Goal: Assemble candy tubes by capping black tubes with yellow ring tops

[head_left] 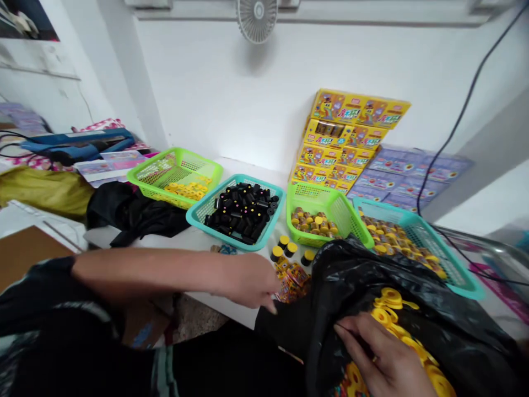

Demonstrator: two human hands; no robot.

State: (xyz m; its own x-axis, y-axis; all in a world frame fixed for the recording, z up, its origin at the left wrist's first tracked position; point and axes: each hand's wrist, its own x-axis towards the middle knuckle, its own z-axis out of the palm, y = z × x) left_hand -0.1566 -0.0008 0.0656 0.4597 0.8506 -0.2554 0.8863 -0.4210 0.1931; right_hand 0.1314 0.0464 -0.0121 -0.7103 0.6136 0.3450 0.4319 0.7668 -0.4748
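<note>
My left hand (248,281) reaches across the white table toward a small pile of printed yellow stickers (291,278); its fingers curl downward at the edge of a black plastic bag (355,275), and what they hold is hidden. My right hand (382,358) rests inside the open bag on a heap of yellow plastic rings (392,309), fingers bent and pressing on them. Three small black cylinders with yellow caps (289,251) stand upright just beyond the stickers.
Several baskets line the table: a green one (144,179) with yellow rings, a teal one (198,218) with black cylinders, a green one (343,212) and a teal one (454,270) with capped pieces. Stacked yellow boxes (347,138) stand against the wall. Black cloth (132,212) lies at left.
</note>
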